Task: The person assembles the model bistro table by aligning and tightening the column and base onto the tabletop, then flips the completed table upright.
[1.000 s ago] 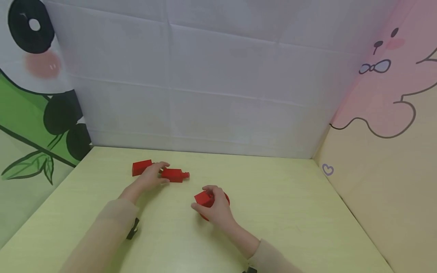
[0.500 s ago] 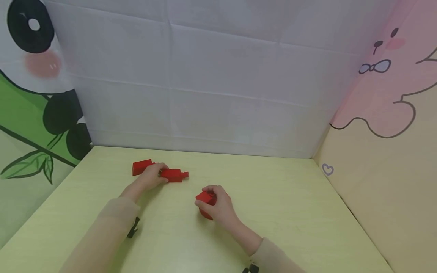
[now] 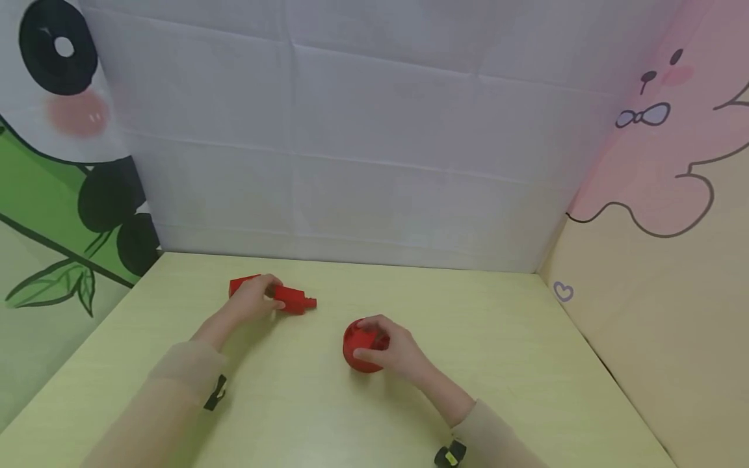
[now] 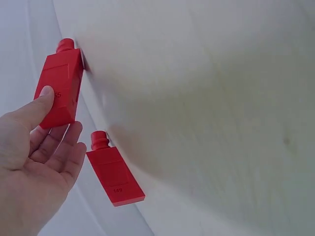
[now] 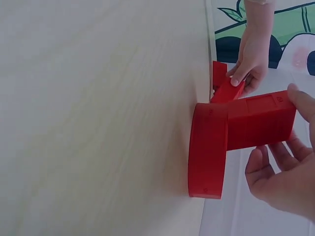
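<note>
My left hand point(image 3: 251, 300) grips a red bottle-shaped block point(image 4: 59, 81) by its base end, thumb on its printed face, with the narrow neck pointing away from the palm. Beside it on the table lies a second red bottle-shaped block point(image 4: 115, 177), marked 149, partly hidden by the left hand in the head view. Between thumb and fingers, my right hand point(image 3: 400, 348) holds a red rectangular block point(image 5: 261, 120). Its far end meets a round red piece point(image 5: 207, 150) on the table; whether it sits inside that piece is hidden.
Pale wooden table point(image 3: 497, 351) extends around both hands. A white cloth wall point(image 3: 374, 143) rises behind its back edge. Printed panels stand at the sides, a green one point(image 3: 35, 169) on the left and a pink one point(image 3: 661, 162) on the right.
My right hand has shifted right, its block now more upright over the round piece, which shows more fully. My left hand has drawn slightly left, turning its bottle-shaped block so the neck points more toward me.
</note>
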`<state>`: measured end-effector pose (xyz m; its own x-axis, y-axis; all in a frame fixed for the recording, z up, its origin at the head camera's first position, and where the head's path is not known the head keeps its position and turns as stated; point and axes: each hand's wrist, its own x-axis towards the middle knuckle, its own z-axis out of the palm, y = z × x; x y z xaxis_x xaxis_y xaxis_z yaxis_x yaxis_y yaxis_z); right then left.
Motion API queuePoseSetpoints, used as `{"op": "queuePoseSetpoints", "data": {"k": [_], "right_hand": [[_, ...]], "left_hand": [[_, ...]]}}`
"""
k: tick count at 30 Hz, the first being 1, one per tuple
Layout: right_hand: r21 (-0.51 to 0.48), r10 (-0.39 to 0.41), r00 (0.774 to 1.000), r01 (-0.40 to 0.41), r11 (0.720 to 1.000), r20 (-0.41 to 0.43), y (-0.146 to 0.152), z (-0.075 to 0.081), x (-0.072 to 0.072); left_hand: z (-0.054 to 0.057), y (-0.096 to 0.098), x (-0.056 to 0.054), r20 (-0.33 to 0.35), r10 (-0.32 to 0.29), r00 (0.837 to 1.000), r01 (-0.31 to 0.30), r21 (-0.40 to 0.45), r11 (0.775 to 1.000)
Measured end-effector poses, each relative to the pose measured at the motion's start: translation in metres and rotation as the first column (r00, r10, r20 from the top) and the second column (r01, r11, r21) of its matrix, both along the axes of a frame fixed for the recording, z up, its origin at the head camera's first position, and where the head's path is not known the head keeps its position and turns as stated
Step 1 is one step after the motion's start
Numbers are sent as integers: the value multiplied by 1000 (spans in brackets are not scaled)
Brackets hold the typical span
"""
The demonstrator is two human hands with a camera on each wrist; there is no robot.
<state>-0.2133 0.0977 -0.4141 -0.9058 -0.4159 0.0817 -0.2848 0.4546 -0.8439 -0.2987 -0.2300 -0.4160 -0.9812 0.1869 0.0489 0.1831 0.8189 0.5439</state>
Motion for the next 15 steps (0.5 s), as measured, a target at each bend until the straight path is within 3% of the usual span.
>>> {"op": "queuePoseSetpoints", "data": {"k": [8, 15], "right_hand": [[21, 92, 994, -91, 996, -57, 17, 5, -8], [18, 156, 986, -155, 988, -56, 31, 3, -18]], "left_hand": [[11, 3, 7, -80, 4, 997, -1, 34, 999], [26, 16, 20, -140, 21, 990, -14, 52, 999]]}}
